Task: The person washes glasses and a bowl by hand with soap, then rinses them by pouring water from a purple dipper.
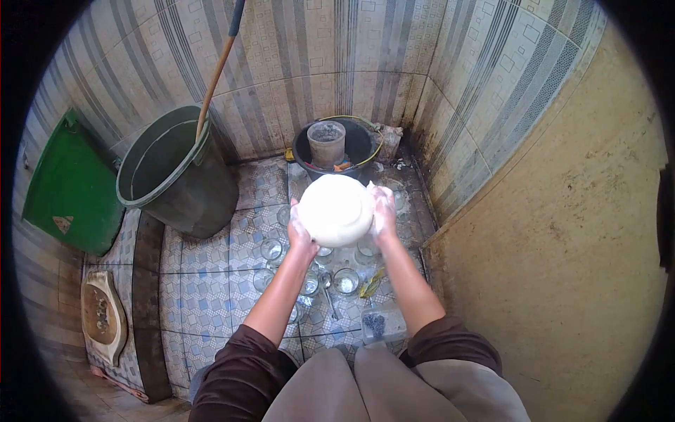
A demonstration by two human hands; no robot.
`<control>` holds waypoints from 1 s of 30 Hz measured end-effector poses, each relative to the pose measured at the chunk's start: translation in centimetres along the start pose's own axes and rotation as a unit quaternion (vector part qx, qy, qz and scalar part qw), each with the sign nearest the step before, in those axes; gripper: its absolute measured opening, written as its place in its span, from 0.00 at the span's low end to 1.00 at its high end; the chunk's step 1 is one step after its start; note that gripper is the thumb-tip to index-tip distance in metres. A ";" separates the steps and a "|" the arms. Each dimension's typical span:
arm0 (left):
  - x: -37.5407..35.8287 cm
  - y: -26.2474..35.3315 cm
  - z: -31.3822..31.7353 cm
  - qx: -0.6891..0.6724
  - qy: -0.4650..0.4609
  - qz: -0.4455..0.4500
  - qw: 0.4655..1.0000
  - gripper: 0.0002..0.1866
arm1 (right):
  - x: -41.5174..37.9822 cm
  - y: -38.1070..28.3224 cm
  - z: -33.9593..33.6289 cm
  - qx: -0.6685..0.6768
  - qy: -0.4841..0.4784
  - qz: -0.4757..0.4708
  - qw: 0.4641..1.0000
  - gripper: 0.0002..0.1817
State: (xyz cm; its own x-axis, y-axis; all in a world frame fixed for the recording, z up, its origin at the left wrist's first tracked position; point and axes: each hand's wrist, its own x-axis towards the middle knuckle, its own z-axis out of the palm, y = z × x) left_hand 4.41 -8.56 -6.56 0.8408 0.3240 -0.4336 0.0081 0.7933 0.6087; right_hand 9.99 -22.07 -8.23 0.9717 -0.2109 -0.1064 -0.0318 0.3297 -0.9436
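Both hands hold a round white dish [336,211] out in front, above the tiled floor. My left hand [301,228] grips its left edge, and my right hand [382,211] is at its right edge with white suds on the fingers. Under and around the dish several clear glasses [346,281] stand on the floor. A metal spoon [328,295] lies among them. Just behind the dish sits a black basin [301,149] with a grey container [327,144] inside it.
A large dark bin [204,200] with a stick [215,84] leaning in it stands at the left. Beyond it are a green lid [77,190] and a squat toilet [116,330]. A clear plastic box [394,322] lies near my knees. A bare wall panel [555,246] rises at the right.
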 end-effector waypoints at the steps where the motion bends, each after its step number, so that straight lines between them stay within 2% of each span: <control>1: 0.0 0.3 0.1 0.056 -0.025 0.048 0.997 0.24 | 0.6 0.2 -0.5 0.043 -0.052 0.026 0.997 0.12; 2: -0.1 0.5 0.2 0.056 -0.025 0.048 0.997 0.24 | 1.1 0.4 -0.9 0.085 -0.105 0.052 0.989 0.12; 3: -0.4 0.6 0.3 0.238 -0.048 0.145 0.959 0.21 | 1.3 0.1 -0.9 0.012 -0.108 0.022 0.994 0.12; 4: -0.8 0.6 0.4 0.408 -0.068 0.234 0.880 0.21 | 1.2 0.0 -0.8 0.011 -0.107 0.024 0.994 0.12; 5: -1.4 -0.2 0.7 0.433 -0.056 0.273 0.857 0.20 | 1.0 0.0 -0.7 -0.065 -0.114 -0.043 0.990 0.11; 6: -2.5 -0.9 1.4 0.431 -0.077 0.363 0.822 0.18 | 0.6 -0.2 -0.4 -0.141 -0.119 -0.110 0.977 0.10; 7: -2.7 -1.3 1.2 0.460 -0.080 0.364 0.806 0.17 | -1.0 -0.9 0.2 -0.158 -0.120 -0.217 0.956 0.10; 8: -2.8 -1.7 0.9 0.489 -0.085 0.363 0.788 0.15 | -2.1 -1.7 1.1 -0.184 -0.133 -0.245 0.943 0.10; 9: -2.6 -2.0 0.7 0.492 -0.088 0.355 0.790 0.15 | -2.9 -1.3 1.7 -0.214 -0.113 -0.303 0.922 0.10; 10: -2.1 -2.1 0.6 0.408 -0.053 0.362 0.836 0.15 | -3.5 -0.9 2.1 -0.244 -0.091 -0.359 0.896 0.11; 11: -1.8 -2.4 0.5 0.322 -0.018 0.364 0.874 0.14 | -3.7 -0.4 2.2 -0.249 -0.083 -0.354 0.898 0.11; 12: -2.0 -2.7 0.3 0.326 -0.023 0.356 0.876 0.14 | -3.7 0.4 2.1 -0.170 -0.017 -0.244 0.955 0.13; 13: -2.1 -2.8 0.2 0.367 -0.049 0.374 0.851 0.15 | -3.3 1.4 1.8 -0.084 0.050 -0.131 0.987 0.15; 14: -2.2 -2.9 0.1 0.407 -0.074 0.392 0.822 0.17 | -2.6 2.6 1.2 -0.084 0.057 -0.128 0.987 0.15; 15: -3.7 -2.1 1.0 0.525 -0.071 0.410 0.742 0.20 | -1.7 4.6 0.3 -0.031 0.074 -0.024 0.997 0.18; 16: -3.8 -2.2 1.2 0.532 -0.075 0.402 0.742 0.20 | -1.5 5.9 -0.5 0.072 0.062 0.057 0.994 0.20; 17: -3.7 -2.4 1.5 0.569 -0.131 0.465 0.665 0.19 | -1.3 7.2 -1.2 0.172 0.065 0.139 0.973 0.22; 18: -3.6 -2.7 1.5 0.598 -0.189 0.518 0.582 0.19 | -0.9 7.7 -3.0 0.169 0.079 0.149 0.971 0.22; 19: -3.4 -3.0 1.7 0.614 -0.215 0.474 0.593 0.16 | 0.2 7.7 -5.5 0.131 -0.104 0.241 0.956 0.22; 20: -3.3 -3.5 1.4 0.616 -0.220 0.463 0.597 0.16 | -0.2 6.4 -7.1 -0.018 -0.153 0.301 0.941 0.23; 21: -3.0 -4.0 1.3 0.618 -0.240 0.463 0.588 0.15 | -0.6 5.1 -8.6 -0.161 -0.222 0.347 0.897 0.24; 22: -2.6 -4.1 1.4 0.617 -0.259 0.469 0.577 0.15 | -1.4 2.1 -9.0 -0.403 -0.147 0.346 0.834 0.26; 24: -2.7 -4.3 1.3 0.651 -0.281 0.438 0.553 0.12 | 1.6 9.3 -17.7 -0.509 -0.092 0.465 0.719 0.18; 26: -2.1 -5.4 0.7 0.654 -0.301 0.443 0.534 0.09 | 1.5 8.8 -20.3 -0.659 -0.244 0.432 0.566 0.17; 27: -2.2 -5.5 0.8 0.648 -0.308 0.456 0.526 0.07 | 0.6 8.6 -20.5 -0.684 -0.323 0.402 0.516 0.16; 28: -1.4 -6.1 0.2 0.642 -0.323 0.477 0.506 0.09 | -1.1 8.5 -20.8 -0.685 -0.378 0.369 0.501 0.15; 29: -1.2 -6.3 0.1 0.657 -0.328 0.448 0.511 0.08 | -3.0 8.3 -20.5 -0.666 -0.407 0.361 0.511 0.15; 30: -1.4 -6.2 0.3 0.637 -0.344 0.464 0.510 0.07 | -4.9 8.4 -20.3 -0.629 -0.398 0.389 0.543 0.14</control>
State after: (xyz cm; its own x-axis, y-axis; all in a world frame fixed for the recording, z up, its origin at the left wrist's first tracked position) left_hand 3.32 -14.09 -9.54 0.7896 -0.3501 0.5040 -0.5901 -0.6584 0.4672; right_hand 0.22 -36.92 -21.97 0.3269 0.1708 -0.9295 -0.1536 -0.9609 -0.2306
